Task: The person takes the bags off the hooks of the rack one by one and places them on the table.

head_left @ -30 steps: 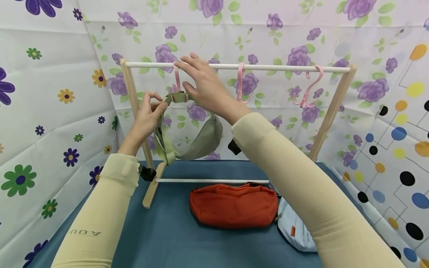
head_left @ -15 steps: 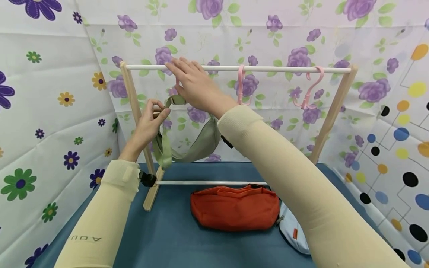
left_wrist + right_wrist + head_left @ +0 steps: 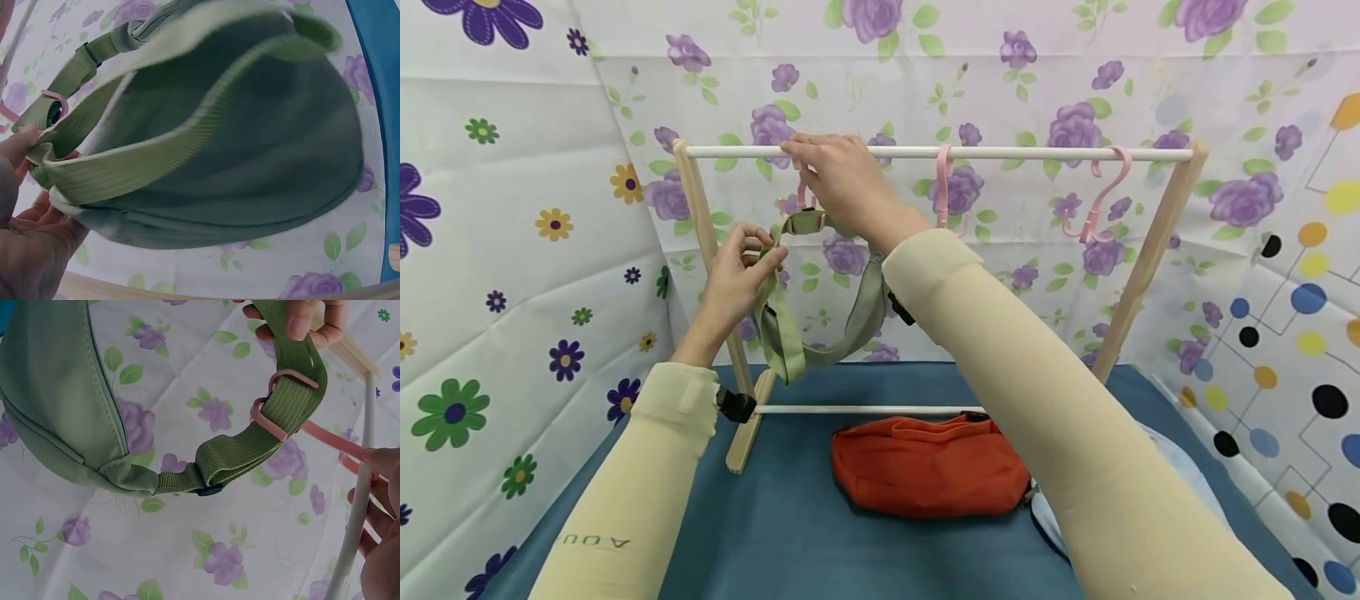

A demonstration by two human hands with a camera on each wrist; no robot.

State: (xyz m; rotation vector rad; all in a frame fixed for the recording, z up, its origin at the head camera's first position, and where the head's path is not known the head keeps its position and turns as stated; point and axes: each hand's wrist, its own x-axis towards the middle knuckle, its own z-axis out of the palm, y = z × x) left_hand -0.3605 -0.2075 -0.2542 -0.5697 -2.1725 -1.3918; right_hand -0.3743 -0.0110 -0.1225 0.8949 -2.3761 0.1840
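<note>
A green waist bag [image 3: 859, 321] hangs by its webbing strap [image 3: 284, 403] from a pink S-shaped hook [image 3: 802, 193] on the white rail [image 3: 1015, 153]. My left hand [image 3: 739, 271] pinches the strap just left of the hook; in the left wrist view its fingers hold a folded part of the webbing, and a loop droops before the bag body [image 3: 281, 144]. At the rail, my right hand [image 3: 850, 183] has thumb and fingers around the hook's top, with the fingers behind the rail in the right wrist view. The hook's lower end passes into the strap beside the pink buckle [image 3: 269, 419].
Two more pink hooks, one mid-rail [image 3: 943, 183] and one at the right [image 3: 1105, 196], hang bare. A red-orange waist bag [image 3: 925, 471] lies on the blue table beneath. My right forearm partly covers a light blue bag [image 3: 1183, 467]. Wooden legs [image 3: 1150, 258] support the rack.
My right hand shifted left, and its extended fingers have curled down around the hook top. The bag has swung and turned a little. My left hand keeps its pinch on the strap.
</note>
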